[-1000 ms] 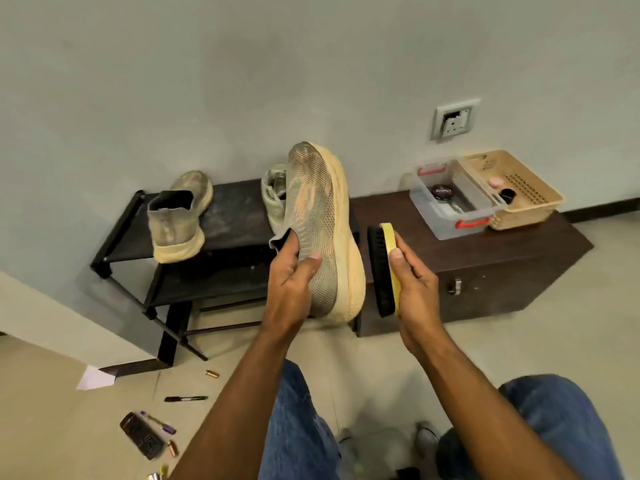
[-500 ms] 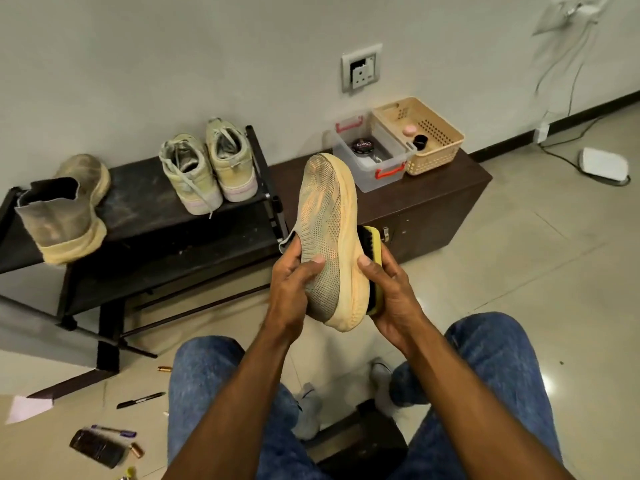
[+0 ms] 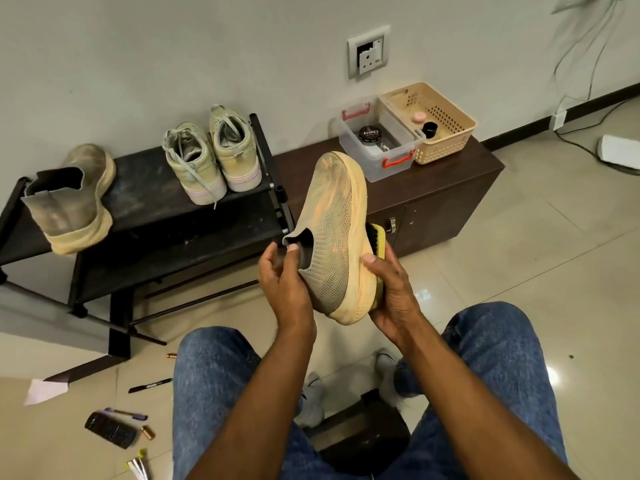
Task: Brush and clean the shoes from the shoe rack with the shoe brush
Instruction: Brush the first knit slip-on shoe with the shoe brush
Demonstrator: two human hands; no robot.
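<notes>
Since half a sec ago your left hand (image 3: 282,282) has shifted its hold: the thumb was across the knit upper, now it's at the collar opening w/ fingers curled behind the heel. The knit shoe (image 3: 334,233) has turned a bit, so you see more of the upper and the collar mouth; still mid-frame, toe pointing up.

Left hand is grasping the shoe at the heel/collar. Right hand (image 3: 391,292) is clenched round the shoe brush (image 3: 375,244), thumb on the sole edge; the brush's yellow back and dark bristles sit against the sole side of the shoe, mostly hidden behind it.

Shoe rack (image 3: 149,209) is left of center. On its top shelf: the matching knit shoe (image 3: 71,202) at far left, heel toward you, and a pair of laced sneakers (image 3: 211,161) at the rack's right end, side by side.

Right of the rack, a dark cabinet (image 3: 436,199) w/ a clear box (image 3: 377,147) w/ red latches holding a polish tin (image 3: 371,134), touching a beige basket (image 3: 431,123).

Lower left floor: marker pens, a dark remote-like item, a paper scrap. Your jeans-clad knees fill the bottom.
</notes>
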